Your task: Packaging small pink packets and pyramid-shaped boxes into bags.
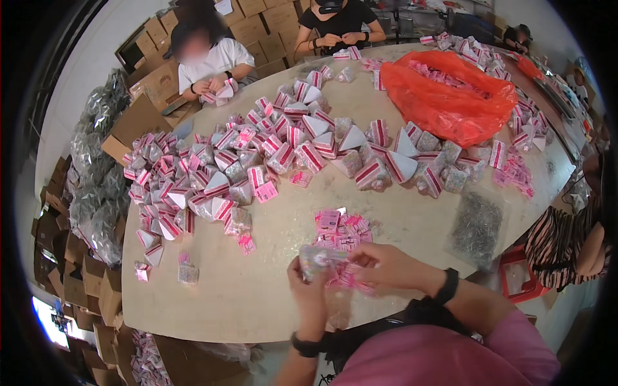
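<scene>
Cardboard boxes [265, 27] stacked at back; 1 red plastic stool [529, 293], right.

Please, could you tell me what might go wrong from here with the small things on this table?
1. The left hand holds a small clear bag; if it is unsealed, which I cannot tell, its contents might spill.
2. Loose pink cards lie close by the right hand, so a careless sweep could scatter them.
3. Some packs sit near the left edge of the table; a bump may knock them off.
</scene>
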The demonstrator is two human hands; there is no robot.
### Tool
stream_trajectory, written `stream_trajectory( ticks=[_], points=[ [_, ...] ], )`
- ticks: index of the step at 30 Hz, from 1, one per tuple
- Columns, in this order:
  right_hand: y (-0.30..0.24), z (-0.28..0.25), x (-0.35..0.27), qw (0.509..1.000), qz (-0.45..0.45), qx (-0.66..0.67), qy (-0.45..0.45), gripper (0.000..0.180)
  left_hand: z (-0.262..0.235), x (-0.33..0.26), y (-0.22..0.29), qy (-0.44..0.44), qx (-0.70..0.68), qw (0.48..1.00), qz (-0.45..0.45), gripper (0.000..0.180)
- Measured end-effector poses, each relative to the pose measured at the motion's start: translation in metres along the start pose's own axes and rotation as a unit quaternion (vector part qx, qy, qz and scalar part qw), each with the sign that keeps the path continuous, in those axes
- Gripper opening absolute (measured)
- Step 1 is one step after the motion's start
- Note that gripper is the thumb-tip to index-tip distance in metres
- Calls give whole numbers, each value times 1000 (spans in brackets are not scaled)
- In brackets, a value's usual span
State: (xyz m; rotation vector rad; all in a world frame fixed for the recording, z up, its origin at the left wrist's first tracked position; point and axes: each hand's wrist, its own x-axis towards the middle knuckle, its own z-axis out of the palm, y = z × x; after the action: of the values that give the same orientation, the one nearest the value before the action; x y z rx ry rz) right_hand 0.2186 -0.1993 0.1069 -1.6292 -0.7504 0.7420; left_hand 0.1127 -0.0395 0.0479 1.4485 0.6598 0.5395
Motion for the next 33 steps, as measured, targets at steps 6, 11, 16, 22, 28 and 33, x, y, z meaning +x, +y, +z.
stream_trajectory(
  ticks=[6, 11, 16, 22, 28, 33],
  points=[
    [3, -86, -57, 984, 132, 64, 99, 18, -126, 116, 2, -55, 32, 996, 60, 46],
    [41, -160, -106, 932, 142, -199, 267, 11, -116, 135, 75, 109, -18, 988, 111, 66],
    [95, -177, -116, 842, 98, -488, 210, 12, -75, 97, 19, -72, 202, 972, 95, 34],
    [122, -168, -117, 837, 139, -472, 241, 13, -16, 57, -12, -127, 365, 894, 228, 31],
    [116, -181, -122, 879, 109, -372, 278, 10, 10, 90, -14, -124, 392, 883, 225, 30],
    [115, -189, -127, 878, 39, -277, 388, 11, 48, 119, -16, -113, 497, 829, 230, 41]
  ],
)
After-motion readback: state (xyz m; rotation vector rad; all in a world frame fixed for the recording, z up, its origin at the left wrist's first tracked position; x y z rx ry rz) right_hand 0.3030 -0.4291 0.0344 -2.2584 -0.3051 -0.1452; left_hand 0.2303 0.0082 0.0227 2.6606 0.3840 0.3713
